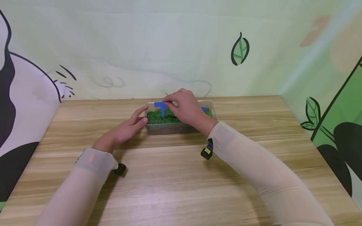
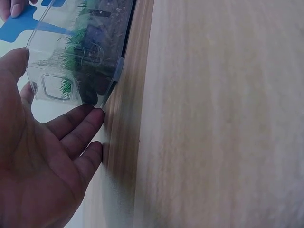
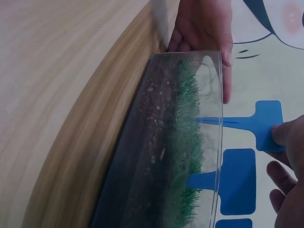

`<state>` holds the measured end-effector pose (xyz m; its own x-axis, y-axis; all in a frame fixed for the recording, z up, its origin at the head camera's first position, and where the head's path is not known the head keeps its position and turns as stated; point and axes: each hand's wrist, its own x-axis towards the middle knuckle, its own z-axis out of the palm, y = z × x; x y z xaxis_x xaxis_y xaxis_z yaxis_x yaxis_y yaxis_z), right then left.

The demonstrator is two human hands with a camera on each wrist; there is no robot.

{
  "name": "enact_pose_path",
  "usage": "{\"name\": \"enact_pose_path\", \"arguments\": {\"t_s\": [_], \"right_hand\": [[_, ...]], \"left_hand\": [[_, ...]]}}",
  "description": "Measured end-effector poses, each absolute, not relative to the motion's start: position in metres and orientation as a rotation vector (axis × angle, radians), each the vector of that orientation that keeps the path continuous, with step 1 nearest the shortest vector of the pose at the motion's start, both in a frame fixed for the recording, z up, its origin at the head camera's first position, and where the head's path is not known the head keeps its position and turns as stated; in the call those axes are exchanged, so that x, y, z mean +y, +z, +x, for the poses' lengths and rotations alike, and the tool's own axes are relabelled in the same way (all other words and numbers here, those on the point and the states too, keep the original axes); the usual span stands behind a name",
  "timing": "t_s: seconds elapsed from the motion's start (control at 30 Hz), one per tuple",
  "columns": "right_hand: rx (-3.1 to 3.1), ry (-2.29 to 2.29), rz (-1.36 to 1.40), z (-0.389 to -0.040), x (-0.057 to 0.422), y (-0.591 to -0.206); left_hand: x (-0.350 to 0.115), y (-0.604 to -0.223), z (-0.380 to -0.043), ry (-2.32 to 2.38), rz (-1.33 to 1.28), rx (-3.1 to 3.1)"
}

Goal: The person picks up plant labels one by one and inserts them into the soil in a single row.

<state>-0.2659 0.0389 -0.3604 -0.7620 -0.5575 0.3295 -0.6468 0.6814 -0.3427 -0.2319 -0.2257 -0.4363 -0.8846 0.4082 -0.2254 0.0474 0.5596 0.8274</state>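
A clear plastic box (image 1: pixel 161 129) with green grass (image 1: pixel 154 117) over dark soil stands near the table's back edge. My right hand (image 1: pixel 185 108) pinches the wide head of a blue T-shaped plant label (image 3: pixel 268 126) between thumb and fingers. That label's narrow stem reaches down into the grass near the box's left end. More blue plant labels stand along the box, one beside the held label (image 3: pixel 237 183) and part of another (image 3: pixel 234 223) at the frame's bottom. My left hand (image 1: pixel 128 128) touches the box's left end, its fingers spread and fairly straight.
The wood-grain table (image 1: pixel 158 182) spreads in front of the box. Behind it rises a pale green printed backdrop (image 1: pixel 158 47), with leaf drawings and black-and-white shapes at the sides. Small black cameras (image 1: pixel 120 169) sit at both wrists.
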Motion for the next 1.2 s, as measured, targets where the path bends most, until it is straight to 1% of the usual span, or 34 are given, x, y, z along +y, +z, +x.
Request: {"name": "enact_pose_path", "arguments": {"t_s": [0.53, 1.2], "right_hand": [[-2.742, 0.476, 1.005, -0.27, 0.033, -0.369], [-2.792, 0.384, 1.03, -0.273, 0.028, -0.379]], "left_hand": [[-0.225, -0.435, -0.231, 1.272, 0.382, 2.398], [-0.227, -0.44, -0.234, 1.309, 0.396, 2.379]]}}
